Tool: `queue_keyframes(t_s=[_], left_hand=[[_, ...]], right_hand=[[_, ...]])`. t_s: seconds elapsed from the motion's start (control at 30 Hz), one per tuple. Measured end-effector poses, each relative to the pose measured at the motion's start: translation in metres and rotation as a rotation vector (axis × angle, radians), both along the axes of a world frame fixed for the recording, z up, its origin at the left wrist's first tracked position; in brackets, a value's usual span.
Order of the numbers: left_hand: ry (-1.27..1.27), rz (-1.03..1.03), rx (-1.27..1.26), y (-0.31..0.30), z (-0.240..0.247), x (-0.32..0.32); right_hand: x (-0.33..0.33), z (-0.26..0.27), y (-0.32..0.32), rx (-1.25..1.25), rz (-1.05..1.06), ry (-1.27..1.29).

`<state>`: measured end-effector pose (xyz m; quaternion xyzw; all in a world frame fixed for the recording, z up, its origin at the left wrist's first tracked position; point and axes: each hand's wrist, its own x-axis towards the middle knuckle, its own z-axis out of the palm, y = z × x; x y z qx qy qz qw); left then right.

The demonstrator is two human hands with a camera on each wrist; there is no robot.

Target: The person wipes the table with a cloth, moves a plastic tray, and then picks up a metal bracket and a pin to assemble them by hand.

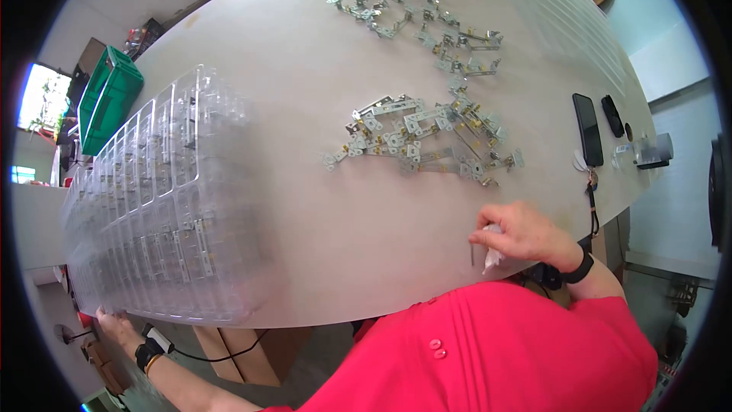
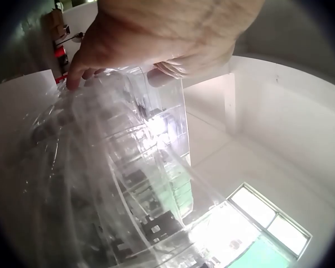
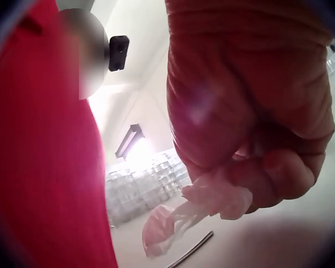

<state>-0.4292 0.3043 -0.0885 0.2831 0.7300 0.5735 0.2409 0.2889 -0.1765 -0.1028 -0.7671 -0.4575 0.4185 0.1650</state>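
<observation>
At the near left corner of a tall stack of clear plastic trays (image 1: 200,183), my left hand (image 1: 116,328) grips the edge. In the left wrist view this hand (image 2: 167,39) lies over the tray rim, its fingertips on the plastic. Small metal parts show in the tray compartments. My right hand (image 1: 526,233) is low over the table's near edge, fingers curled round a crumpled, thin white tissue-like wad (image 1: 493,250). The wad (image 3: 212,198) pokes out below the fingers in the right wrist view. A thin metal rod (image 1: 472,252) shows right at the thumb tip.
Metal bracket parts (image 1: 412,133) lie heaped mid-table, with more (image 1: 442,23) strewn behind. A phone (image 1: 587,130) and a smaller black device (image 1: 611,116) lie right. A green crate (image 1: 110,99) stands back left; more clear trays (image 1: 564,15) sit back right.
</observation>
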Motion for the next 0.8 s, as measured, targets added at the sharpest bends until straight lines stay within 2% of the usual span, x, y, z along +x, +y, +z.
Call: queue_keyframes(t_s=[0.07, 0.1, 0.13, 0.17, 0.2, 0.23, 0.27, 0.3, 0.33, 0.37, 0.5, 0.63, 0.8], left_hand=[[-0.024, 0.033, 0.029, -0.002, 0.018, 0.005], [-0.126, -0.186, 0.058, 0.017, 0.002, -0.040], [0.000, -0.131, 0.064, -0.010, 0.011, 0.007], [0.109, -0.057, 0.027, -0.021, 0.016, 0.027], [0.127, 0.008, 0.027, -0.042, 0.029, 0.072], [0.142, -0.046, 0.111, -0.042, 0.020, 0.067], [0.264, 0.061, 0.059, -0.044, 0.024, 0.080], [0.138, 0.093, 0.121, -0.039, 0.021, 0.078], [0.127, -0.019, 0.125, -0.029, 0.009, 0.046], [0.135, 0.003, 0.118, -0.035, 0.020, 0.039], [0.143, -0.010, 0.176, -0.041, 0.017, 0.081], [0.191, 0.000, 0.152, -0.036, 0.015, 0.071], [0.189, -0.107, 0.045, -0.033, 0.014, 0.056]], right_hand=[[-0.004, -0.003, -0.001, 0.005, 0.028, -0.031], [-0.005, -0.006, -0.002, 0.038, 0.047, -0.100], [-0.005, -0.010, -0.001, 0.088, 0.079, -0.164], [-0.006, -0.014, -0.001, 0.113, 0.081, -0.178], [-0.007, -0.016, -0.002, 0.146, 0.090, -0.187], [-0.009, -0.015, -0.002, 0.123, 0.055, -0.172], [-0.010, -0.016, -0.002, 0.095, 0.020, -0.155], [-0.009, -0.023, -0.005, 0.137, 0.033, -0.174], [-0.010, -0.027, -0.005, 0.169, 0.034, -0.195], [-0.013, -0.027, -0.005, 0.202, 0.067, -0.181], [-0.021, -0.019, -0.003, 0.187, -0.006, -0.214], [-0.029, -0.013, -0.001, 0.201, -0.052, -0.218], [-0.029, -0.021, -0.006, 0.225, -0.028, -0.262]])
